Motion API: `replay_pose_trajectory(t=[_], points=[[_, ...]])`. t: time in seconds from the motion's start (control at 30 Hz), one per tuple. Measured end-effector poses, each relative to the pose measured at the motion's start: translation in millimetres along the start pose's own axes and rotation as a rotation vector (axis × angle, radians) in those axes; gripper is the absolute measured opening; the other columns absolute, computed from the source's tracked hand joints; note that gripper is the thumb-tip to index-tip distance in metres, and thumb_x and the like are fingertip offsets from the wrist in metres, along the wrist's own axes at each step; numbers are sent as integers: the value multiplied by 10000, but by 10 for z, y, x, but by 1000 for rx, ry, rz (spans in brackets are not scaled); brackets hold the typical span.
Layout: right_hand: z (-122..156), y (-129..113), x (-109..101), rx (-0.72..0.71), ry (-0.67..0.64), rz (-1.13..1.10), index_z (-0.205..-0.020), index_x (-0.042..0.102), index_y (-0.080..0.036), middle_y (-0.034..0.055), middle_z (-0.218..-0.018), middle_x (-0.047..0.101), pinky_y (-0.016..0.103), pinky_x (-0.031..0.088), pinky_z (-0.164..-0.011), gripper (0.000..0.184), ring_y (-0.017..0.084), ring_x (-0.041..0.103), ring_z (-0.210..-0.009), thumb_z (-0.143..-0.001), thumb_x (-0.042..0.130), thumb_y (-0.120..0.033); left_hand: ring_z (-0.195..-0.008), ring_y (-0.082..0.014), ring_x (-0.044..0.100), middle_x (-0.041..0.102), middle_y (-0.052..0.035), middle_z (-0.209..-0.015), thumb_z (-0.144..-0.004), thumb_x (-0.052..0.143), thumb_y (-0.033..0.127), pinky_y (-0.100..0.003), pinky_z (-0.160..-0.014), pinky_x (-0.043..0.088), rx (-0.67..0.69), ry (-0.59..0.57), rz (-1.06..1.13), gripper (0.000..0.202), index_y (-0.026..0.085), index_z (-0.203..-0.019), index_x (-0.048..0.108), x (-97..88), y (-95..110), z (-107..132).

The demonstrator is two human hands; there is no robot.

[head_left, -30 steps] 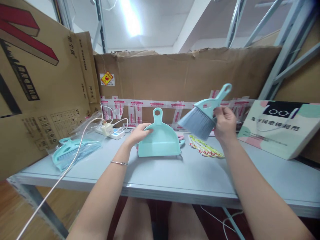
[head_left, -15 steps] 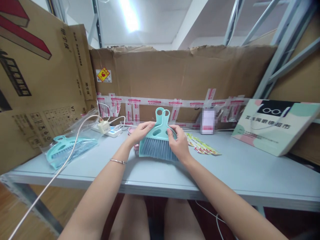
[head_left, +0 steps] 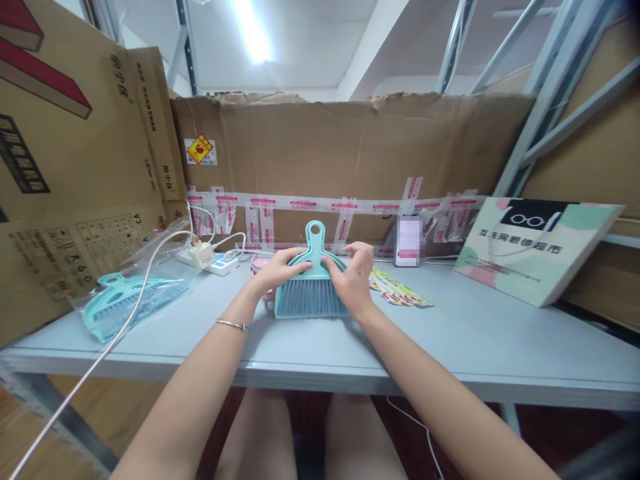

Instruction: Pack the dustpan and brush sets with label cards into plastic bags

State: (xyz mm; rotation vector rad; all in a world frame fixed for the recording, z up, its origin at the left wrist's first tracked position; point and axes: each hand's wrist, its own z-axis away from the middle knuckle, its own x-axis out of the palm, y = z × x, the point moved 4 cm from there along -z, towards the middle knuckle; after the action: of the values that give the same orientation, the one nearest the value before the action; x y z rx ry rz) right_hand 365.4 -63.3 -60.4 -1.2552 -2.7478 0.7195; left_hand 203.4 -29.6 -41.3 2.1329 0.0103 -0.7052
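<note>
A light-blue hand brush (head_left: pixel 315 267) with grey-blue bristles stands upright at the middle of the table, bristles down. Behind it is a matching dustpan (head_left: pixel 278 308), mostly hidden, its handle lined up with the brush's. My left hand (head_left: pixel 280 272) grips the pair at the left shoulder, thumb across the front. On the other side my right hand (head_left: pixel 354 277) is closed around the right shoulder, its thumb against the brush and the fingers curled behind. Something pink (head_left: pixel 258 264) is partly hidden behind my left hand.
A bagged brush-and-dustpan set (head_left: pixel 125 300) lies left, crossed by a white cable (head_left: pixel 145 283). A power strip (head_left: pixel 223 263) is behind it. Green-yellow packets (head_left: pixel 403 288), a phone (head_left: pixel 409 241) and a glasses box (head_left: pixel 535 250) are right. Cardboard (head_left: pixel 320 147) walls the back.
The two handle loops, side by side before, now overlap as one. The brush and dustpan have come closer together, and my right fingers have shifted upward. The view has turned slightly right.
</note>
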Motion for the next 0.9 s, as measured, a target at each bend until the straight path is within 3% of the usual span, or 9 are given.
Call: replay_pose_trajectory(t=[0.07,0.17,0.23,0.37,0.6,0.9], points=[[-51,59,14,99,-120,-22,-1018,502,-161,124,-1034,547,418,367,-883,400,261,487,-994,-772,574,-468,-1064,-262,552,643,-72,-1120,-756,604,409,-338,-915,415,-22,-9,2,426,144,-1088,631,5,-16,4],[-71,97,111,214,-477,-160,-959,585,-183,71,-952,639,362,398,-825,338,228,562,-901,-838,467,-475,-1020,-236,561,645,-62,-1079,-768,586,419,-304,-875,421,-14,-13,-7,403,139,-1056,620,10,-31,3],[-64,74,135,210,-575,-217,-895,618,-192,38,-869,666,315,409,-774,332,200,583,-831,-865,421,-458,-930,-203,569,643,-40,-971,-776,570,433,-274,-806,428,5,6,-47,353,140,-965,620,5,-21,0],[-36,6,137,138,-543,-201,-866,634,-193,24,-808,673,277,399,-712,316,183,584,-776,-872,417,-422,-714,-146,512,537,12,-716,-781,539,462,-240,-638,393,-20,62,-174,320,145,-750,560,-11,16,-10],[-2,-26,148,156,-510,-229,-859,648,-190,14,-774,667,258,396,-681,301,172,577,-737,-863,433,-401,-744,-155,526,571,-11,-776,-744,577,439,-253,-672,417,-37,59,-47,308,144,-834,587,10,41,-22],[8,-40,171,153,-521,-277,-867,653,-176,30,-832,679,270,423,-712,328,180,585,-786,-853,450,-433,-681,-135,487,514,5,-704,-723,589,432,-233,-618,392,-41,94,-55,285,151,-744,550,5,-3,-34]])
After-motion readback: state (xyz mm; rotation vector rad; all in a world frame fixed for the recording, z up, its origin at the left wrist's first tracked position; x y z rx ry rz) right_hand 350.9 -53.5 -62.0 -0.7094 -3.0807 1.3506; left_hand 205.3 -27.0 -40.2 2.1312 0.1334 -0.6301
